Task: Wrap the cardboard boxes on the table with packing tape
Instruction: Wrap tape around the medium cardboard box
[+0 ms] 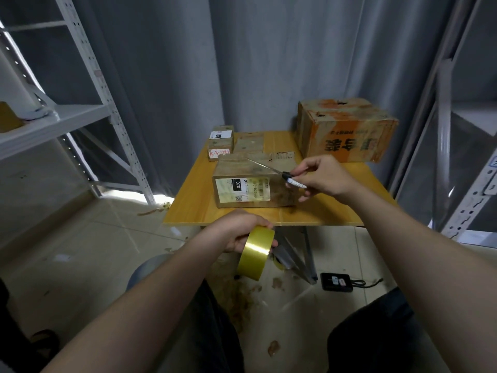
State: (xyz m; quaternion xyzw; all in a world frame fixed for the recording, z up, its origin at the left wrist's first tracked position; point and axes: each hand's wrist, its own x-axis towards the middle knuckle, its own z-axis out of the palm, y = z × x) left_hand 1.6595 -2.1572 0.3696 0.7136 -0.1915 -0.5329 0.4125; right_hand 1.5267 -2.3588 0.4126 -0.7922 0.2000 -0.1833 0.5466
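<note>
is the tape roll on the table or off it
Off it. The left hand grips the tape roll in the air, short of the table edge.

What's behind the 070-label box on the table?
Three small boxes and a torn cardboard scrap; a big orange-stained box sits back right. The 070 box hides the table just behind it.
</note>
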